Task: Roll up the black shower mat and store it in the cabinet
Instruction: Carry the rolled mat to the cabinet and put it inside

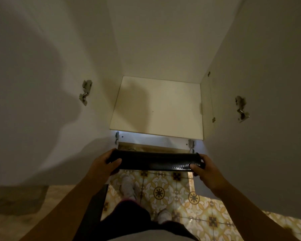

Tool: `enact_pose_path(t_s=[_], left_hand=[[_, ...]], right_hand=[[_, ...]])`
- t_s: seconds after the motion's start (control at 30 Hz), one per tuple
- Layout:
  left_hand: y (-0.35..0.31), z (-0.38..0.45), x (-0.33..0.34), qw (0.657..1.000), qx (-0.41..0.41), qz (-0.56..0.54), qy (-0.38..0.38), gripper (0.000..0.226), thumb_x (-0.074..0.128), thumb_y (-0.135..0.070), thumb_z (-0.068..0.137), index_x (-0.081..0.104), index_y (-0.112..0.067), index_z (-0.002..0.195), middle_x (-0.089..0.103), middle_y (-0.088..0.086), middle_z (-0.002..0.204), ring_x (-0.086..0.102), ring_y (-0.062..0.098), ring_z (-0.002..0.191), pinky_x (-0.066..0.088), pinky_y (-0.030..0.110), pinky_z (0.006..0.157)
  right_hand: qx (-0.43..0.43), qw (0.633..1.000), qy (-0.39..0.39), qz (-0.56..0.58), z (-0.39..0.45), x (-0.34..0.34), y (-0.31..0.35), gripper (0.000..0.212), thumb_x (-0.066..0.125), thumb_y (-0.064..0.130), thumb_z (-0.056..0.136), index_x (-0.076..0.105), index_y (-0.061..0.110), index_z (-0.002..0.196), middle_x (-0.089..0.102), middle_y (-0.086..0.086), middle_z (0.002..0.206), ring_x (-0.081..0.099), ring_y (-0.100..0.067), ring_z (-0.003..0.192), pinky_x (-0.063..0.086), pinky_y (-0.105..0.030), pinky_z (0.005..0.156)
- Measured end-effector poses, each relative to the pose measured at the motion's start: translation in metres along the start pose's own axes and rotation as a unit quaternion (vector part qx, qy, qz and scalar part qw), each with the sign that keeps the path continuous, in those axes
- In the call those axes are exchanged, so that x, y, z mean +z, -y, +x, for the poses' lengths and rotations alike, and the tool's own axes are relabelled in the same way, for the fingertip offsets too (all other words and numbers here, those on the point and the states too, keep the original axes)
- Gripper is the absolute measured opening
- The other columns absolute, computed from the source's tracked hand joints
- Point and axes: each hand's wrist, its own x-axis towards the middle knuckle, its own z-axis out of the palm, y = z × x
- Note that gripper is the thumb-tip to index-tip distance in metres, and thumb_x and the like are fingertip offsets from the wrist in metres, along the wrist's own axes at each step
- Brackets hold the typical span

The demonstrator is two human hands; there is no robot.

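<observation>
From the head camera, I have the black shower mat [155, 161] rolled into a tight tube and held out in front of me, level with the front edge of the open cabinet [156, 108]. My left hand [103, 165] is clamped around the left end, thumb lying over the top of the roll and the fingers wrapped beneath. My right hand [204, 168] grips the right end the same way, fingers curled over the near side. The hands are well apart, one at each end, and I judge that this is what keeps the roll from springing open or sagging in the middle.

The roll's long axis runs left to right, close to level and parallel to the front lip of the cabinet shelf [172, 108]. Its ends point toward the two open doors: the left door [42, 84] swung wide on one side, the right door [268, 84] on the other, each showing a metal hinge [85, 92]. Held crosswise like this, the roll looks to me slightly narrower than the opening, so it should go in broadside without turning.

The shelf itself is pale and bare as far as I can see, lying beyond the roll. The mat is not yet inside; it is in the air just short of the opening. Below it I see the patterned floor tiles [163, 188] and my feet [129, 186].
</observation>
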Motion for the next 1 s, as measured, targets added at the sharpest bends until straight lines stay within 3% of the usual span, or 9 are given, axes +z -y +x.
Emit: enact_pose_path(t_s=[0.17, 0.33, 0.43, 0.53, 0.67, 0.73, 0.87, 0.93, 1.0], left_hand=[[0.007, 0.060, -0.015, 1.000, -0.014, 0.003, 0.002, 0.052, 0.067, -0.009, 0.087, 0.069, -0.061, 0.087, 0.073, -0.023, 0.093, 0.071, 0.006, 0.086, 0.056, 0.020, 0.066], [0.037, 0.136, -0.024, 0.998, -0.055, -0.023, 0.002, 0.049, 0.067, -0.007, 0.086, 0.053, -0.033, 0.126, 0.065, -0.010, 0.109, 0.066, 0.011, 0.097, 0.058, 0.025, 0.075], [0.067, 0.180, -0.026, 0.997, -0.073, -0.008, 0.007, 0.041, 0.065, -0.008, 0.088, 0.063, -0.042, 0.111, 0.073, -0.016, 0.097, 0.070, 0.009, 0.091, 0.058, 0.024, 0.073], [0.097, 0.224, -0.029, 0.996, -0.080, 0.021, 0.021, 0.044, 0.066, -0.011, 0.088, 0.066, -0.055, 0.097, 0.073, -0.022, 0.095, 0.069, 0.005, 0.090, 0.057, 0.023, 0.071], [0.162, 0.284, -0.031, 0.993, -0.102, 0.048, 0.014, 0.054, 0.064, -0.012, 0.089, 0.048, -0.021, 0.140, 0.059, 0.002, 0.125, 0.063, 0.014, 0.102, 0.057, 0.021, 0.071], [0.197, 0.315, -0.030, 0.992, -0.102, 0.075, 0.008, 0.059, 0.064, -0.014, 0.090, 0.041, -0.015, 0.145, 0.054, 0.008, 0.131, 0.060, 0.021, 0.108, 0.057, 0.020, 0.070], [0.265, 0.380, -0.027, 0.989, -0.084, 0.122, 0.005, 0.058, 0.061, -0.017, 0.092, 0.041, -0.020, 0.146, 0.055, 0.012, 0.134, 0.056, 0.027, 0.117, 0.054, 0.036, 0.087], [0.297, 0.411, -0.027, 0.985, -0.063, 0.163, 0.012, 0.057, 0.060, -0.019, 0.093, 0.039, -0.020, 0.147, 0.053, 0.015, 0.136, 0.053, 0.030, 0.121, 0.047, 0.048, 0.100], [0.327, 0.441, -0.026, 0.981, -0.050, 0.185, 0.013, 0.057, 0.059, -0.021, 0.094, 0.038, -0.020, 0.147, 0.052, 0.016, 0.137, 0.052, 0.029, 0.122, 0.044, 0.049, 0.104]], right_hand=[[0.036, 0.999, -0.001, -0.027, 0.052, 0.019, -0.002, 0.043, 0.065, 0.015, 0.089, 0.045, 0.017, 0.127, 0.062, -0.010, 0.108, 0.062, -0.015, 0.083, 0.046, -0.013, 0.053], [0.067, 0.997, -0.013, -0.048, 0.126, 0.038, -0.022, 0.049, 0.067, 0.017, 0.089, 0.043, 0.016, 0.132, 0.061, -0.011, 0.112, 0.062, -0.021, 0.090, 0.045, -0.016, 0.057], [0.092, 0.994, -0.022, -0.048, 0.168, 0.051, -0.047, 0.051, 0.067, 0.015, 0.088, 0.042, 0.014, 0.132, 0.060, -0.011, 0.114, 0.060, -0.026, 0.097, 0.045, -0.018, 0.060], [0.111, 0.992, -0.021, -0.047, 0.208, 0.065, -0.079, 0.051, 0.067, 0.012, 0.088, 0.042, 0.011, 0.132, 0.059, -0.013, 0.113, 0.063, -0.021, 0.087, 0.046, -0.012, 0.050], [0.141, 0.988, -0.027, -0.061, 0.267, 0.087, -0.136, 0.055, 0.069, 0.015, 0.087, 0.040, 0.013, 0.134, 0.060, -0.013, 0.113, 0.068, -0.011, 0.063, 0.045, -0.014, 0.044], [0.133, 0.988, -0.034, -0.070, 0.300, 0.100, -0.169, 0.054, 0.070, 0.018, 0.086, 0.041, 0.015, 0.132, 0.061, -0.011, 0.112, 0.068, -0.011, 0.065, 0.045, -0.015, 0.044], [0.093, 0.992, -0.031, -0.080, 0.371, 0.123, -0.244, 0.048, 0.071, 0.020, 0.085, 0.045, 0.022, 0.126, 0.061, -0.012, 0.115, 0.068, -0.021, 0.085, 0.052, -0.019, 0.057], [0.078, 0.993, -0.025, -0.086, 0.408, 0.133, -0.282, 0.050, 0.072, 0.024, 0.084, 0.046, 0.023, 0.126, 0.058, -0.011, 0.121, 0.063, -0.026, 0.101, 0.058, -0.035, 0.075], [0.069, 0.992, -0.026, -0.104, 0.441, 0.143, -0.315, 0.056, 0.072, 0.030, 0.083, 0.045, 0.022, 0.131, 0.056, -0.009, 0.126, 0.058, -0.026, 0.110, 0.054, -0.045, 0.089]])
